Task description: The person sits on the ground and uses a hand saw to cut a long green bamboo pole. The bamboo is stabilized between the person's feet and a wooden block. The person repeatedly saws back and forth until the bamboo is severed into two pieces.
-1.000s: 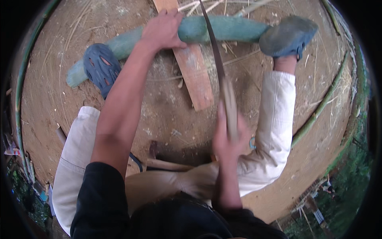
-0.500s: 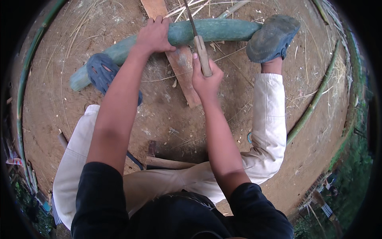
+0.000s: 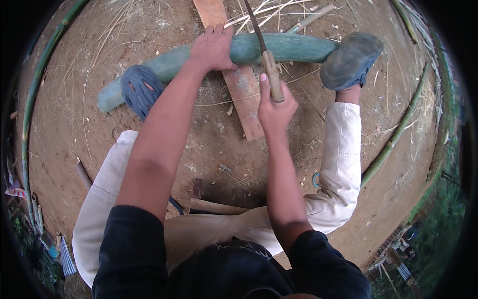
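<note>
A thick green bamboo pole lies crosswise on the ground, over a flat reddish wooden plank. My left hand grips the pole from above, fingers over its far side and thumb on its near side. To the right of it, my right hand is closed around the wooden handle of what looks like a handsaw, thumb laid along the handle. Its thin dark blade crosses the pole, seen almost edge-on, so its teeth cannot be made out. My dark clogs press on the pole near both ends.
Pale split strips and a short bamboo piece lie beyond the pole. Long green poles run along the left and right. Wood pieces lie near my legs, on bare brown soil.
The whole view has shifted, so the scene sits slightly lower and further right. Both hands keep their grips; the right hand and handle have moved little relative to the pole.
</note>
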The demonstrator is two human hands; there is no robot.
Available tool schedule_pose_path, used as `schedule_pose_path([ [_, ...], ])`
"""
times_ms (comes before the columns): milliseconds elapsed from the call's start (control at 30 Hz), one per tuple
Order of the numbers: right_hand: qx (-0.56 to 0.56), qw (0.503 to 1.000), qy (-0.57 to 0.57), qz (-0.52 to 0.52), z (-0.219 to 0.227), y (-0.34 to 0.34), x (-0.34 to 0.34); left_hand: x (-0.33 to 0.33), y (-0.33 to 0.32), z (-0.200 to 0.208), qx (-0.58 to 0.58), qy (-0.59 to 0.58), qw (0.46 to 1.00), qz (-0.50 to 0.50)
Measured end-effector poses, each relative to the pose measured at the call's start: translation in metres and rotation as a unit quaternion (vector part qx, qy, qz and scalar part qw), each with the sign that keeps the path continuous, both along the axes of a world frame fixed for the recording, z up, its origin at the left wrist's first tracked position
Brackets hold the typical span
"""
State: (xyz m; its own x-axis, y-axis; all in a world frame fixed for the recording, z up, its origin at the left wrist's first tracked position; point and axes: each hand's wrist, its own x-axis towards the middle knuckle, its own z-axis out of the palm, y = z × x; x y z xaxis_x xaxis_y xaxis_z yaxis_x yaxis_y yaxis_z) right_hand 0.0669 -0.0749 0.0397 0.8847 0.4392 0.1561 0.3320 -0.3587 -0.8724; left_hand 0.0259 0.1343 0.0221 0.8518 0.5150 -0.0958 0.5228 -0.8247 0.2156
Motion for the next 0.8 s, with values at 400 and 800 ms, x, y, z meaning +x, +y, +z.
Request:
schedule_pose_path([
  [400,0.023,0.999,0.036,0.011,0.007,0.008,0.005,0.001,-0.002,0.009,0.021,0.003,0.999,0.029],
  [800,0.099,0.988,0.103,0.061,-0.074,-0.035,-0.004,-0.005,-0.039,-0.003,0.141,-0.058,0.988,0.027],
])
